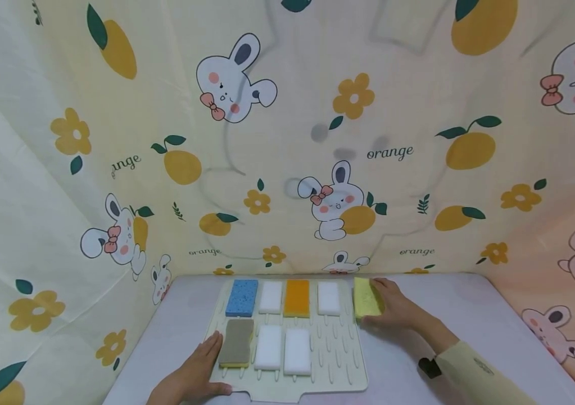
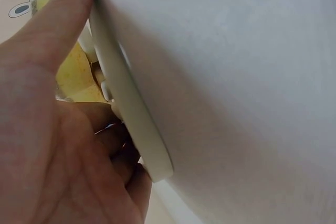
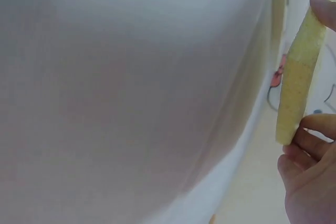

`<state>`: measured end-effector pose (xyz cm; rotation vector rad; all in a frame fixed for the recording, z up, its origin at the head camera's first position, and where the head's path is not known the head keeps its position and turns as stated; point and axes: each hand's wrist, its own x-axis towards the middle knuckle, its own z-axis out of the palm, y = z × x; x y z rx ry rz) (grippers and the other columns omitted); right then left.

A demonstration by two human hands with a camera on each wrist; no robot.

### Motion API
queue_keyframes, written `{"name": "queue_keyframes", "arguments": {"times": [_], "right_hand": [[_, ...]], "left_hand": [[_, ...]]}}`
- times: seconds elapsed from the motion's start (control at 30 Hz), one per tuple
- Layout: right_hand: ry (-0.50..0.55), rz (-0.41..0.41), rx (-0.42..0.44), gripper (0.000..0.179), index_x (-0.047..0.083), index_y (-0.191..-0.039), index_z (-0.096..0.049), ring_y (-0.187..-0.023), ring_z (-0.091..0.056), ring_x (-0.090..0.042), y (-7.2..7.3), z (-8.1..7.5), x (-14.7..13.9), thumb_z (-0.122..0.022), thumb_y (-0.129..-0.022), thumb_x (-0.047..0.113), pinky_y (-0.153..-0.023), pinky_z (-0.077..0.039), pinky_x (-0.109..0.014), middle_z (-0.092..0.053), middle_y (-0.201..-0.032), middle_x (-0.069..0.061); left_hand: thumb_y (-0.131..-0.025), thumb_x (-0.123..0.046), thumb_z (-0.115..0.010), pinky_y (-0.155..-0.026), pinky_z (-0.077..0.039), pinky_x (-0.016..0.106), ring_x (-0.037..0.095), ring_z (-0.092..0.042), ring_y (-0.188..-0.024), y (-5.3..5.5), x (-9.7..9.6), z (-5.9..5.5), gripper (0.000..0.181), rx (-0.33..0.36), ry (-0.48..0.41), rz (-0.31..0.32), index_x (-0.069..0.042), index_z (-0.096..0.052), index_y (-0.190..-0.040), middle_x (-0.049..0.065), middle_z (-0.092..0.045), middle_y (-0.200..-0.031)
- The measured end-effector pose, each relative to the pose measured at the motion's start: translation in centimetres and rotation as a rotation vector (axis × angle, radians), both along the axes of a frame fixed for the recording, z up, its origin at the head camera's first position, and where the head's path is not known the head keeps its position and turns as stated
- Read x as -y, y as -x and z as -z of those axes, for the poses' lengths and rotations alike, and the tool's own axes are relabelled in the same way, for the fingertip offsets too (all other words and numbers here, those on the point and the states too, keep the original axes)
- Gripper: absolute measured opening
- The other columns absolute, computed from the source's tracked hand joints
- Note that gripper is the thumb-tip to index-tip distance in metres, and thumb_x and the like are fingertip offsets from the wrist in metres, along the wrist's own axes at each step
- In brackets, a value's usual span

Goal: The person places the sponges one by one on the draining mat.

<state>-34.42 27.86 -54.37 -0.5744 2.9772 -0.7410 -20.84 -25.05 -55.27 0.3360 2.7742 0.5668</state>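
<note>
My right hand [image 1: 393, 306] pinches a yellow sponge [image 1: 366, 298] between thumb and fingers, at the back right corner of a cream draining board [image 1: 338, 382]. In the right wrist view the same sponge [image 3: 299, 80] stands on edge in the grip. At the board's front left corner, my left hand [image 1: 193, 365] holds the rim, thumb at the front and fingers along the side. The left wrist view shows those fingers [image 2: 118, 145] bent at the board's edge [image 2: 128, 103]. Closest to that hand lies a sponge with a grey top and yellow underside [image 1: 236, 343].
Along the back row lie a blue sponge [image 1: 241, 298], an orange sponge [image 1: 297, 298] and two white sponges [image 1: 270, 297]. Two more white sponges [image 1: 268, 347] lie in front. Raised ribs [image 1: 338, 343] cover the board's right part. A printed cloth [image 1: 287, 140] hangs behind the white table [image 1: 166, 320].
</note>
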Motion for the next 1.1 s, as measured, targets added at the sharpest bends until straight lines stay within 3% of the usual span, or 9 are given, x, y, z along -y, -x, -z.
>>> {"name": "queue_keyframes", "arguments": {"times": [0.37, 0.8, 1.1], "right_hand": [[0.031, -0.074, -0.125, 0.120, -0.014, -0.156, -0.040, -0.146, -0.038, -0.054, -2.6, -0.9, 1.7, -0.090, -0.079, 0.061, -0.117, -0.040, -0.070, -0.041, -0.158, -0.034], [0.041, -0.097, -0.176, 0.120, -0.014, -0.155, -0.043, -0.145, -0.043, -0.053, -5.0, -1.1, 3.3, -0.092, -0.076, 0.062, -0.115, -0.045, -0.066, -0.045, -0.156, -0.032], [0.038, -0.099, -0.145, 0.124, -0.013, -0.157, -0.040, -0.148, -0.040, -0.050, -6.3, -1.2, 4.5, -0.091, -0.075, 0.065, -0.117, -0.044, -0.064, -0.043, -0.160, -0.030]], "left_hand": [[-0.081, -0.056, -0.090, -0.126, -0.025, 0.066, 0.050, -0.026, -0.159, -0.4, 0.0, -0.5, 0.123, -0.008, -0.026, 0.019, 0.013, -0.029, -0.162, 0.032, -0.025, -0.171], [-0.080, -0.061, -0.089, -0.127, -0.025, 0.065, 0.048, -0.025, -0.160, -0.1, 0.3, 0.2, 0.126, 0.022, -0.013, 0.000, 0.011, -0.028, -0.164, 0.030, -0.024, -0.173], [-0.079, -0.062, -0.089, -0.126, -0.026, 0.067, 0.049, -0.025, -0.159, -0.1, 0.4, 0.2, 0.127, -0.002, -0.016, 0.005, 0.011, -0.028, -0.164, 0.031, -0.024, -0.172]]}}
